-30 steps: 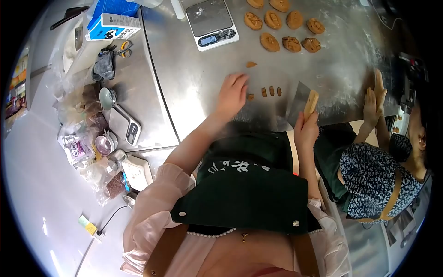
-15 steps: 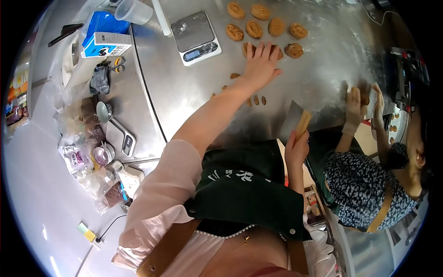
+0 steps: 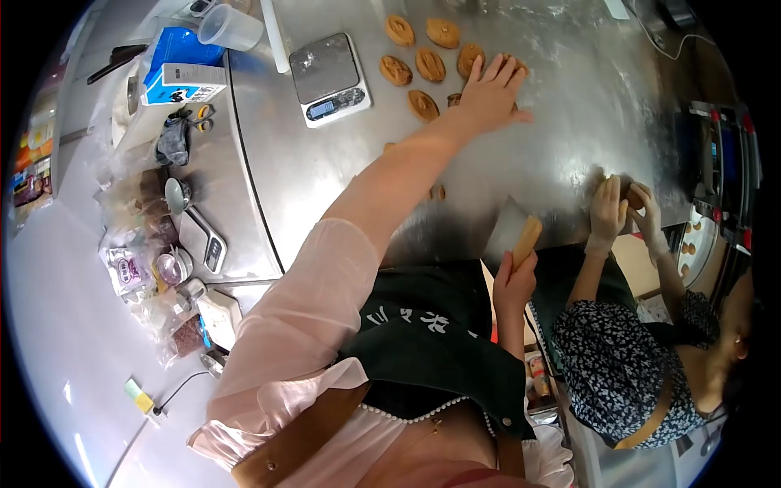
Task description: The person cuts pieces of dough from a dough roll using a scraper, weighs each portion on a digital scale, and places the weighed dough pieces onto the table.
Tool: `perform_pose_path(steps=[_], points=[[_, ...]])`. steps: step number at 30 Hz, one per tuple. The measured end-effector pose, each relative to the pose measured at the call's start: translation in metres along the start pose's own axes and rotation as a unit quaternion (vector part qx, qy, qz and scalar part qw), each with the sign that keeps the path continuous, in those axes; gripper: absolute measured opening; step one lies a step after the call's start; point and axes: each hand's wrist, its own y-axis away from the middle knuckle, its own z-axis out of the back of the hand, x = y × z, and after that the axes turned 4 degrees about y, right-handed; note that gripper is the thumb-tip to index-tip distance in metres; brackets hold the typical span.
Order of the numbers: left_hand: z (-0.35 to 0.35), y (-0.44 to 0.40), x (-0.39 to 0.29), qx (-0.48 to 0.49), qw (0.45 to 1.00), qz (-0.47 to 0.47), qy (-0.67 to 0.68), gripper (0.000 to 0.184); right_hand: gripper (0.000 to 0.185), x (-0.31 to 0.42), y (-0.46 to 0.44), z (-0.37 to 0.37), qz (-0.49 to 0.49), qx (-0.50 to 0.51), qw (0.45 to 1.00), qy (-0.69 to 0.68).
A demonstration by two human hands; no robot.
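Note:
My left hand (image 3: 490,99) reaches across the steel table with its fingers spread, over the right end of a group of brown dough pieces (image 3: 429,64). Its fingertips lie at a piece there, and part of the group is hidden beneath it. My right hand (image 3: 514,283), near the table's front edge, is wrapped round the wooden handle of a scraper (image 3: 527,242), whose metal blade points up and left. Small dough bits (image 3: 441,193) lie beyond my left forearm, mostly hidden by it.
A digital scale (image 3: 331,79) stands left of the dough pieces. Farther left are a milk carton (image 3: 184,84), scissors (image 3: 203,118), a second scale (image 3: 202,239) and bags. At the right, a co-worker's hands (image 3: 610,213) hold brown dough above the steel table (image 3: 561,163).
My left hand has moved from the small bits up and right to the dough pieces, fingers now spread. My right hand still holds the scraper. The co-worker's hands have shifted, and the view has moved.

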Motion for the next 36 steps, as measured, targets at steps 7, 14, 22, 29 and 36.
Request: perform_pose_path(steps=[7,14,22,29,36], points=[[0.017,0.022,0.032,-0.028,0.989,0.131,0.067,0.080,0.037,0.003,-0.022,0.005,0.051,0.001,0.999,0.000],[0.034,0.010,0.053,-0.117,0.982,0.140,0.054,0.077,0.037,0.012,-0.030,0.006,0.093,-0.016,0.996,-0.006],[0.092,0.069,0.128,-0.315,0.932,0.141,0.115,0.020,0.033,0.020,-0.025,-0.002,0.110,0.022,0.994,0.000],[0.078,0.219,0.097,-0.220,0.952,0.158,0.145,0.006,0.036,0.054,-0.015,-0.026,0.185,0.036,0.982,0.016],[0.046,0.306,0.087,-0.159,0.906,0.329,0.214,0.018,0.039,0.088,-0.002,-0.047,0.197,0.074,0.977,0.038]])
